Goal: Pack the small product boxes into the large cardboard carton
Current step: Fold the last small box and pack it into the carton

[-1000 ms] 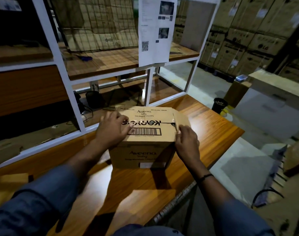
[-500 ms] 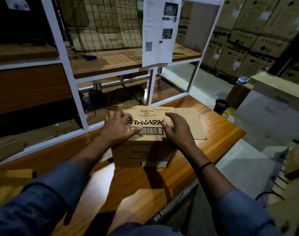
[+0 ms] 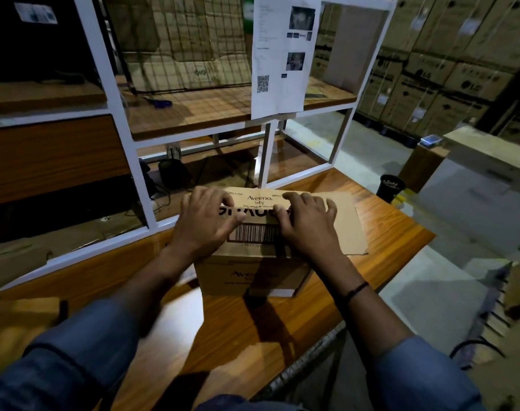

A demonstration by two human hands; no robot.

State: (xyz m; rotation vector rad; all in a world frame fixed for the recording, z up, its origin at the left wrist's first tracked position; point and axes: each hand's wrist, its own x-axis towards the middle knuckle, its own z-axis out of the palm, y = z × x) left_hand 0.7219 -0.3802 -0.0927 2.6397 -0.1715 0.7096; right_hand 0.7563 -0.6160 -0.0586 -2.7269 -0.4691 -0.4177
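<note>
A brown cardboard carton (image 3: 253,277) printed "Aveeno baby" stands on the wooden table (image 3: 282,336) in front of me. Its top carries a barcode and black lettering. My left hand (image 3: 205,223) lies flat on the left half of the top, fingers spread. My right hand (image 3: 306,223) lies on the right half, fingertips at the centre seam under the "Aveeno" print. The right side flap (image 3: 350,223) sticks out flat to the right. What is inside the carton is hidden. No small product boxes are in sight.
A white metal shelf frame (image 3: 134,173) with wooden shelves rises behind the carton, a printed sheet (image 3: 282,54) hanging from it. The table's right edge drops to the floor. A dark cup (image 3: 390,186) stands beyond it. Stacked large cartons (image 3: 445,69) fill the far right.
My right hand moved from the carton's right edge onto its top, toward the centre seam. The right side flap swung out flat. My left hand slid slightly further over the top.
</note>
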